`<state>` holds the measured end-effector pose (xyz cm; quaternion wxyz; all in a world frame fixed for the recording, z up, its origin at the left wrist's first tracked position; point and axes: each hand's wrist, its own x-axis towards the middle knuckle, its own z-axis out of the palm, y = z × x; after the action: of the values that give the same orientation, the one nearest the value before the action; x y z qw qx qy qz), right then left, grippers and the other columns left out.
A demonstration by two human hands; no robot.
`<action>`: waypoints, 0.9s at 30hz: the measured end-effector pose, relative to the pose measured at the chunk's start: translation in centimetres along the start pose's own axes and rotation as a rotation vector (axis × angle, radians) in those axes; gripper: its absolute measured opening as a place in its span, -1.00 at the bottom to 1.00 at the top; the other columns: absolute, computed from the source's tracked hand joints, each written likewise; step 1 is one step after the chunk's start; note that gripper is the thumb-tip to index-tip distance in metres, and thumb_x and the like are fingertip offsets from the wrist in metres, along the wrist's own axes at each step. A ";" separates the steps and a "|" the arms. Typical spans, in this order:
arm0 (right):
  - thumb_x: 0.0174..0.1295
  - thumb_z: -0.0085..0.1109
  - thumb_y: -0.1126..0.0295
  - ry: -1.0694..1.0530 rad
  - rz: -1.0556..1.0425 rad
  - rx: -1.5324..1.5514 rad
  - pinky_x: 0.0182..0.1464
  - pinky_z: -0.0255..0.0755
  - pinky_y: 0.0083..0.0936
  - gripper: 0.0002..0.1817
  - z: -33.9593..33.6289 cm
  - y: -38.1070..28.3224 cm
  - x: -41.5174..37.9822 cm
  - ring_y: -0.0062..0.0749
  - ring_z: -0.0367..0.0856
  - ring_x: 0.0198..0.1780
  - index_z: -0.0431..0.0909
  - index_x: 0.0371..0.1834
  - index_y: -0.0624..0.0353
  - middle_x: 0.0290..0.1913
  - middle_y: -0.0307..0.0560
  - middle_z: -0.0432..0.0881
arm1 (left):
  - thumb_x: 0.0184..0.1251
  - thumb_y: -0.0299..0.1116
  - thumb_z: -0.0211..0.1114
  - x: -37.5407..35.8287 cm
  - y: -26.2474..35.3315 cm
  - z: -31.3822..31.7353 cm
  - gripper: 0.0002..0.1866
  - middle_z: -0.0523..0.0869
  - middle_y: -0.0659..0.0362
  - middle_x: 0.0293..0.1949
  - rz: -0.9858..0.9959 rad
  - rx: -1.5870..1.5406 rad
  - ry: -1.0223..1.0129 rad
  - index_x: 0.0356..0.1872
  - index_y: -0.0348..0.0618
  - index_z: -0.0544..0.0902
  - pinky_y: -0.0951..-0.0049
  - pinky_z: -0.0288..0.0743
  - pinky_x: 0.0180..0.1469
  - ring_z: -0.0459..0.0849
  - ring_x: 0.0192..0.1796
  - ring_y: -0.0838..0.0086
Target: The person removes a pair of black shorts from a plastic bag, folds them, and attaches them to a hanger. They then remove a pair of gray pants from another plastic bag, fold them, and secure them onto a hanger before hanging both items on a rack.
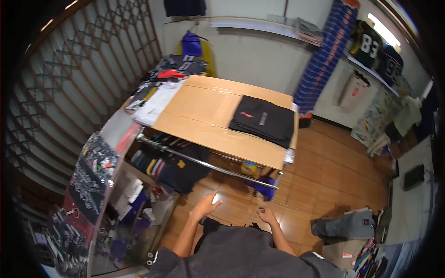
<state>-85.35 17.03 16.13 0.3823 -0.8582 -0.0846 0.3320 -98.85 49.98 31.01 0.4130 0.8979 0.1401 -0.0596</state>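
Note:
Both hands hang in front of my body, above the wooden floor and short of the table. My left hand [206,205] has its thumb and fingers apart, and nothing shows in it. My right hand [266,215] has its fingers curled; whether anything is in them is too small to tell. Beyond them stands a table with a tan cardboard top [194,109]. A folded black garment [265,121] with a small red mark and a grey strip lies on its right part. Neither hand touches the table or the garment.
A metal rail [208,165] runs along the table's near side, with dark clothes [181,169] below it. Piled garments [176,65] lie at the table's far left. A glass case [111,222] stands at the left. Grey clothing [345,225] lies at the lower right.

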 end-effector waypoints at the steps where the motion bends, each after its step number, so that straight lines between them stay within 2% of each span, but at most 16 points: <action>1: 0.31 0.28 0.14 0.014 0.041 -0.021 0.18 0.57 -0.30 -0.46 -2.1 2.4 -1.6 0.01 0.74 0.10 0.61 0.22 0.34 0.04 0.30 0.75 | 0.43 -0.04 0.34 0.9 1.5 2.0 -0.26 0.57 -0.29 0.31 0.038 0.020 0.006 0.44 -0.36 0.38 0.12 0.40 0.42 0.53 0.37 -0.11; 5: 0.29 0.33 0.12 0.148 0.136 -0.010 0.13 0.60 -0.28 -0.46 -9.0 11.5 -7.3 0.00 0.76 0.10 0.64 0.19 0.33 0.02 0.33 0.75 | 0.45 -0.04 0.32 3.4 10.9 8.6 -0.27 0.56 -0.29 0.32 0.158 -0.084 -0.136 0.44 -0.36 0.39 0.08 0.38 0.43 0.49 0.41 -0.11; 7: 0.29 0.36 0.13 0.248 0.138 0.032 0.05 0.64 -0.27 -0.48 -11.2 16.3 -9.0 0.02 0.78 0.03 0.66 0.14 0.35 -0.04 0.33 0.77 | 0.48 -0.07 0.31 4.6 15.0 11.3 -0.31 0.56 -0.23 0.34 0.244 -0.064 -0.199 0.45 -0.33 0.39 0.12 0.44 0.39 0.56 0.37 -0.02; 9: 0.30 0.36 0.17 0.315 0.157 0.057 -0.01 0.65 -0.29 -0.50 -13.5 18.4 -10.6 -0.04 0.80 -0.04 0.66 0.13 0.36 -0.07 0.33 0.77 | 0.48 -0.11 0.32 6.1 18.3 13.4 -0.34 0.60 -0.19 0.31 0.335 -0.046 -0.215 0.44 -0.32 0.41 0.15 0.51 0.34 0.62 0.33 0.04; 12: 0.32 0.36 0.20 0.381 0.170 0.144 -0.09 0.65 -0.31 -0.51 -15.4 20.8 -11.3 -0.14 0.79 -0.16 0.63 0.16 0.38 -0.09 0.33 0.77 | 0.42 -0.16 0.38 8.2 23.3 14.3 -0.38 0.64 -0.25 0.23 0.376 -0.174 -0.230 0.36 -0.35 0.48 0.13 0.53 0.28 0.65 0.23 -0.06; 13: 0.32 0.36 0.21 0.397 0.167 0.178 -0.12 0.65 -0.32 -0.51 -15.9 21.4 -11.0 -0.18 0.79 -0.19 0.62 0.17 0.38 -0.09 0.32 0.77 | 0.39 -0.21 0.40 8.9 24.3 14.5 -0.42 0.67 -0.23 0.18 0.422 -0.129 -0.179 0.32 -0.34 0.52 0.16 0.57 0.21 0.70 0.15 -0.04; 16: 0.34 0.35 0.23 0.423 0.150 0.313 -0.17 0.64 -0.34 -0.49 -17.1 22.1 -9.3 -0.25 0.77 -0.24 0.59 0.22 0.38 -0.07 0.29 0.77 | 0.36 -0.25 0.40 12.3 26.0 15.1 -0.43 0.68 -0.19 0.17 0.473 -0.106 -0.125 0.31 -0.33 0.53 0.17 0.57 0.21 0.69 0.17 -0.01; 18: 0.36 0.32 0.21 0.399 0.111 0.339 -0.11 0.65 -0.34 -0.47 -18.4 21.7 -7.7 -0.21 0.78 -0.19 0.56 0.25 0.39 -0.03 0.28 0.76 | 0.35 -0.28 0.40 14.7 27.4 14.4 -0.43 0.67 -0.17 0.19 0.498 -0.054 -0.074 0.33 -0.27 0.52 0.18 0.50 0.30 0.64 0.23 -0.03; 22: 0.37 0.28 0.20 0.347 0.031 0.328 0.05 0.61 -0.36 -0.46 -23.5 17.3 -4.5 -0.22 0.76 -0.05 0.55 0.28 0.40 0.01 0.27 0.75 | 0.33 -0.31 0.42 21.2 28.6 13.9 -0.40 0.61 -0.25 0.23 0.470 -0.103 0.198 0.33 -0.37 0.48 0.13 0.44 0.36 0.58 0.29 -0.08; 25: 0.39 0.28 0.21 0.306 0.013 0.322 0.13 0.57 -0.36 -0.45 -28.9 14.0 -1.0 -0.21 0.74 0.06 0.54 0.29 0.41 0.06 0.29 0.73 | 0.30 -0.39 0.42 26.9 29.9 12.9 -0.42 0.58 -0.20 0.24 0.505 -0.100 0.435 0.31 -0.35 0.49 0.13 0.39 0.39 0.53 0.31 -0.10; 27: 0.39 0.28 0.20 0.311 -0.038 0.295 0.15 0.57 -0.35 -0.45 -32.3 12.9 1.7 -0.17 0.74 0.08 0.54 0.28 0.43 0.07 0.29 0.73 | 0.29 -0.36 0.42 30.5 30.4 12.8 -0.40 0.55 -0.20 0.29 0.432 -0.033 0.550 0.33 -0.33 0.48 0.10 0.36 0.42 0.48 0.36 -0.10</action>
<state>-64.95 -10.62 21.87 0.5183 -0.8321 0.0087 0.1973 -60.49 27.59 37.91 0.3773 0.8825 0.0540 0.2757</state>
